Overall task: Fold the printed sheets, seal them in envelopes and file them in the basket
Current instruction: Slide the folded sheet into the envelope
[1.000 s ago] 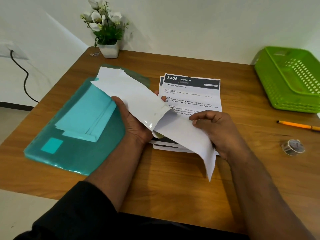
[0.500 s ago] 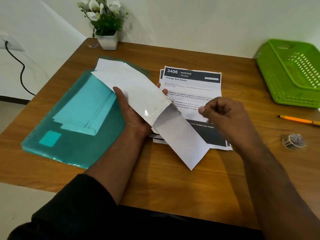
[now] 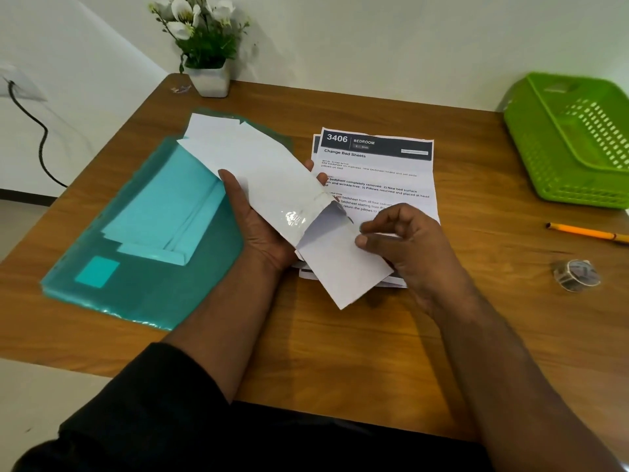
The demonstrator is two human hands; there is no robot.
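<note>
The left hand [image 3: 262,229] holds a white envelope [image 3: 258,175] from beneath, palm up, thumb on its near long edge and fingertips showing past the far edge; the envelope is lifted above the desk [image 3: 340,352] and slants from upper left down to its open mouth at lower right, where a glossy strip catches the light. A folded sheet [image 3: 337,264] sticks partly out of that mouth, its free end pointing toward the person. The right hand [image 3: 408,247] pinches the sheet's right edge between thumb and curled fingers, just beside the envelope's mouth. Under both hands lies a stack of printed sheets [image 3: 381,175], flat on the desk, the top one headed "3406 BEDROOM" and "Change Bed Sheets". To the left a teal plastic folder [image 3: 143,281] rests on the desk with pale envelopes [image 3: 163,212] seen through it. A green basket [image 3: 571,141] sits at the desk's far right corner, well apart from the hands. Near the right edge lie an orange pencil [image 3: 585,231] and, closer to the person, a roll of clear tape [image 3: 577,275]. A small white pot of flowers [image 3: 204,46] stands at the far edge against the wall.
</note>
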